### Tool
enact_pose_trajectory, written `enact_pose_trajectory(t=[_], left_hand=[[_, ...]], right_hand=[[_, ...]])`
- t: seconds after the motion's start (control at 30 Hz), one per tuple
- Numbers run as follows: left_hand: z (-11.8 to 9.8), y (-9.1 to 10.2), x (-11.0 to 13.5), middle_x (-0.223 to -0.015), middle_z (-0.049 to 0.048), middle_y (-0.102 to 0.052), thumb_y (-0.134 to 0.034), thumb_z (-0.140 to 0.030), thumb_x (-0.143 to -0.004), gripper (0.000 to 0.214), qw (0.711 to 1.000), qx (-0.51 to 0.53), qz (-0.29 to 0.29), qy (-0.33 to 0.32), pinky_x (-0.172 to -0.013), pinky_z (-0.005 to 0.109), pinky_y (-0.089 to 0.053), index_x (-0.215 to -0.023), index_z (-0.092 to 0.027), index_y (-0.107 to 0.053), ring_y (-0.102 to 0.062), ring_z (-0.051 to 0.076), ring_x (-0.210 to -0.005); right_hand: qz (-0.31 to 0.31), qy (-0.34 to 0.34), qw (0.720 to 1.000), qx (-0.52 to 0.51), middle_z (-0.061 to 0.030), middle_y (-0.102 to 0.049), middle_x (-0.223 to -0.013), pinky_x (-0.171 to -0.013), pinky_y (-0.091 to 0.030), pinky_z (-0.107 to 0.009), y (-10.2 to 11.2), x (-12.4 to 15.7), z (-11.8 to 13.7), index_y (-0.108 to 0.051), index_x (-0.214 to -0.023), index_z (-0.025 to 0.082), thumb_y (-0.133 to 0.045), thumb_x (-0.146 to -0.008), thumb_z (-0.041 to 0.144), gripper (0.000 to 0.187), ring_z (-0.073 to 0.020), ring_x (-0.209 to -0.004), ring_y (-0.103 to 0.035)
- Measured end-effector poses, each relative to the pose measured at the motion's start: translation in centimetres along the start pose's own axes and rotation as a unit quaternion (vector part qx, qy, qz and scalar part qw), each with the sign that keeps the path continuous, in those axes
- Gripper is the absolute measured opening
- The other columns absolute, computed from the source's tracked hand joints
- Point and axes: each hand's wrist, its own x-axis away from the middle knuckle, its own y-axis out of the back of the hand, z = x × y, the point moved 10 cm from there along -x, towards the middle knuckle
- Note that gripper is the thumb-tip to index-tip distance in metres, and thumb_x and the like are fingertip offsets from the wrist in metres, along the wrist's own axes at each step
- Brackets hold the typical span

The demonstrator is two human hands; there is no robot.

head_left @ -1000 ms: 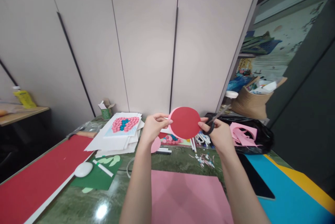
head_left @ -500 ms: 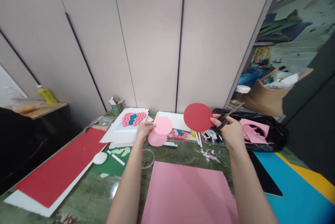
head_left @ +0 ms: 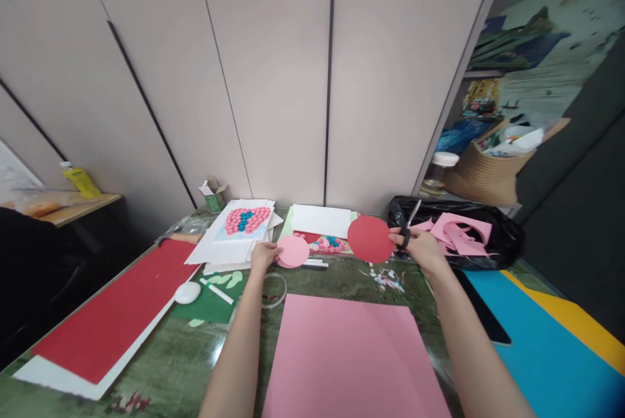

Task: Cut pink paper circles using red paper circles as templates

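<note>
My left hand (head_left: 265,255) is closed on the left edge of a pink paper circle (head_left: 293,252), low over the table's far part. Only one pink outline shows there. Between the thumb and fingertips of my right hand (head_left: 422,247) is the right edge of a larger red paper circle (head_left: 370,239). That same hand also holds scissors (head_left: 413,215), their dark handles at the fingers and blades pointing up. Pink paper sheets (head_left: 351,359) lie between my forearms. Behind the circles are pink and blue balls (head_left: 329,245) and a white sheet (head_left: 322,221).
At left lie red paper (head_left: 122,307), a white computer mouse (head_left: 187,293) and green paper (head_left: 215,307). A tape roll (head_left: 274,291) is beside my left forearm. Pink offcuts (head_left: 461,234) rest on a black bag (head_left: 508,236). Blue paper (head_left: 527,320) lies at right, paper scraps (head_left: 388,280) nearer the middle.
Both hands have lowered their circles toward the table. Two pink circles showed at my left hand earlier; one shows now. The scissors have tilted more upright. The view has shifted slightly.
</note>
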Motion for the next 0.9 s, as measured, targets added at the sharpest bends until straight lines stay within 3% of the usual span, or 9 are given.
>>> enact_pose_trajectory(t=[0.17,0.33,0.47,0.57,0.67,0.7,0.77,0.83,0.9], left_hand=[[-0.7,1.2,1.4,-0.113,0.0089,-0.054,-0.051,-0.03,-0.084,0.033,0.995,-0.088,-0.034,-0.043,-0.078,0.04,-0.048,-0.113,-0.015,-0.05,-0.056,0.02,-0.095],[-3.5,2.7,4.4,-0.109,0.013,-0.057,-0.05,-0.027,-0.084,0.029,0.975,-0.172,-0.083,-0.113,-0.085,0.043,-0.043,-0.108,-0.013,-0.054,-0.054,0.024,-0.101],[-5.7,2.5,10.4,-0.105,0.0145,-0.062,-0.049,-0.025,-0.082,0.029,0.955,-0.209,-0.071,-0.196,-0.09,0.04,-0.039,-0.108,-0.015,-0.057,-0.056,0.027,-0.102],[-4.3,-0.4,17.3,-0.108,0.0052,-0.064,-0.058,-0.031,-0.075,0.03,0.937,-0.22,-0.003,-0.27,-0.088,0.03,-0.042,-0.104,-0.024,-0.06,-0.058,0.02,-0.1],[-1.6,-5.6,25.6,-0.128,0.009,-0.052,-0.062,-0.049,-0.066,0.054,0.835,-0.298,0.05,-0.46,-0.091,0.038,-0.041,-0.113,-0.023,-0.055,-0.049,0.026,-0.114],[-0.3,-7.2,28.0,-0.128,0.0102,-0.052,-0.061,-0.057,-0.063,0.065,0.79,-0.322,0.045,-0.519,-0.091,0.041,-0.04,-0.118,-0.023,-0.052,-0.049,0.029,-0.114],[2.0,-9.0,31.3,-0.118,0.009,-0.06,-0.056,-0.057,-0.067,0.06,0.715,-0.352,-0.024,-0.604,-0.093,0.043,-0.037,-0.117,-0.024,-0.053,-0.054,0.027,-0.107],[3.5,-9.4,32.5,-0.113,0.0073,-0.063,-0.052,-0.055,-0.073,0.052,0.681,-0.359,-0.108,-0.629,-0.101,0.043,-0.026,-0.114,-0.023,-0.055,-0.055,0.025,-0.104],[3.9,-9.5,32.8,-0.112,0.0058,-0.064,-0.048,-0.05,-0.078,0.043,0.673,-0.355,-0.138,-0.634,-0.106,0.043,-0.016,-0.112,-0.025,-0.057,-0.051,0.023,-0.109]], right_hand=[[0.002,-0.033,0.996,0.088,-0.0063,-0.065,-0.055,-0.047,-0.043,-0.024,-1.1,1.1,-4.2,-0.069,-0.078,0.009,-0.065,-0.064,0.038,0.033,-0.0173,-0.051,-0.061],[-0.039,-0.032,0.977,0.206,-0.0089,-0.067,-0.063,-0.052,-0.038,-0.024,0.1,2.7,-4.7,-0.068,-0.075,0.015,-0.06,-0.068,0.027,0.016,-0.0211,-0.062,-0.063],[-0.05,-0.009,0.965,0.259,-0.0106,-0.069,-0.072,-0.056,-0.037,-0.024,1.5,5.4,-3.2,-0.067,-0.078,0.017,-0.06,-0.069,0.029,0.016,-0.0236,-0.072,-0.063],[-0.009,-0.004,0.968,0.252,-0.0074,-0.07,-0.072,-0.055,-0.041,-0.023,1.9,8.6,-3.2,-0.067,-0.079,0.018,-0.059,-0.069,0.035,0.021,-0.0224,-0.07,-0.064],[0.051,-0.025,0.974,0.22,-0.0074,-0.072,-0.082,-0.061,-0.047,-0.025,2.5,12.6,-4.7,-0.065,-0.089,0.017,-0.056,-0.072,0.041,0.031,-0.0235,-0.074,-0.066],[0.069,-0.042,0.975,0.205,-0.0081,-0.071,-0.089,-0.066,-0.048,-0.026,2.9,14.0,-5.7,-0.064,-0.092,0.017,-0.055,-0.073,0.043,0.034,-0.0248,-0.081,-0.066],[0.059,-0.058,0.97,0.228,-0.0089,-0.07,-0.097,-0.071,-0.049,-0.029,4.2,16.5,-7.2,-0.063,-0.093,0.019,-0.055,-0.073,0.045,0.034,-0.0282,-0.092,-0.064],[0.058,-0.065,0.963,0.257,-0.0092,-0.069,-0.101,-0.073,-0.049,-0.03,5.0,18.8,-8.6,-0.062,-0.095,0.021,-0.053,-0.073,0.044,0.033,-0.0288,-0.096,-0.062],[0.051,-0.055,0.963,0.258,-0.0101,-0.066,-0.109,-0.08,-0.047,-0.029,5.1,20.7,-9.4,-0.058,-0.102,0.02,-0.048,-0.076,0.041,0.036,-0.0261,-0.101,-0.06]])
